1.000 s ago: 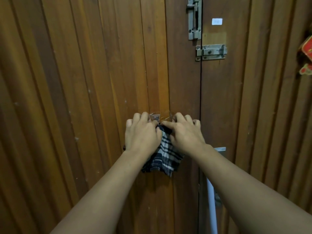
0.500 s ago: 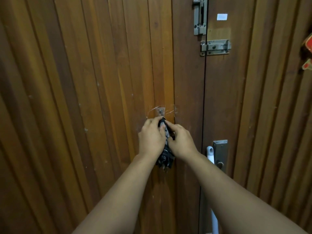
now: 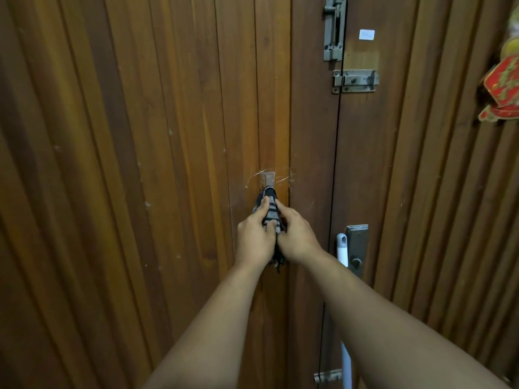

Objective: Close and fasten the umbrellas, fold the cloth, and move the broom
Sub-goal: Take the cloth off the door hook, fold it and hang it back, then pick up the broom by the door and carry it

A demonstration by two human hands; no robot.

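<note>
A dark checked cloth (image 3: 270,209) is seen bunched into a narrow bundle against a wooden plank door (image 3: 168,164), its top end hung on a small hook (image 3: 269,178) stuck to the wood with clear tape. The cloth is gripped from both sides: the left hand (image 3: 255,237) is curled round its left edge, with the thumb laid across the fabric, and the right hand (image 3: 297,234) is closed on its right edge, the forefinger stretched up along the bundle toward the hook. The two hands are held close together, almost touching, with the cloth pressed between them. A frayed dark end of the cloth is left hanging below the wrists.

Just right of the right forearm, a white handle (image 3: 343,249) with a light blue cap (most likely the broom's, though its head is out of view) is stood upright against the door, beside a metal lock plate (image 3: 357,247). Higher up, near the seam between the two door leaves, a vertical slide bolt (image 3: 334,32) and a horizontal latch (image 3: 355,80) are fixed, with a small white sticker (image 3: 366,34) beside them. A red ornament (image 3: 502,88) is hung at the far right edge.
</note>
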